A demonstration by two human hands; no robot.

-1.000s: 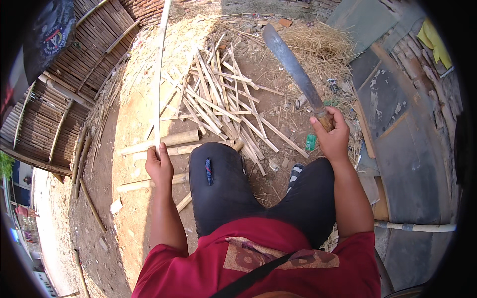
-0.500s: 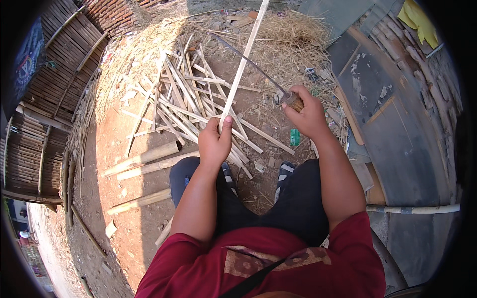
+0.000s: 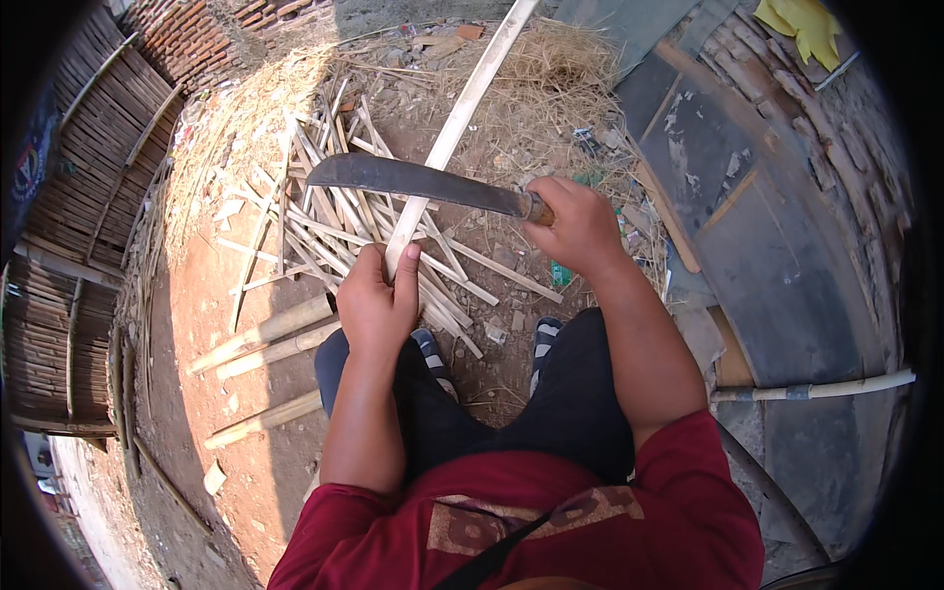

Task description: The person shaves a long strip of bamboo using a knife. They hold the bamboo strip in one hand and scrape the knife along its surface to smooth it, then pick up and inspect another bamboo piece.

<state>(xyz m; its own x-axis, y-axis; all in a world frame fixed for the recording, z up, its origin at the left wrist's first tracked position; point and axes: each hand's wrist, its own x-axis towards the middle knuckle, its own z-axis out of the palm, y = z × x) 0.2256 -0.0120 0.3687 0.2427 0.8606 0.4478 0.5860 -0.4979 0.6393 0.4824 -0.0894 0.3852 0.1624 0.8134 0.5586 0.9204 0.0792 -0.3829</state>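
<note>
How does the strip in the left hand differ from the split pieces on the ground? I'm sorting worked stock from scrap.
The bamboo strip is one long pale slat, held in the left hand and crossed by the blade of the machete in the right hand. The split pieces are shorter, many, and lie loose and crisscrossed on the dirt, untouched. Both look like the same pale split bamboo.
</note>
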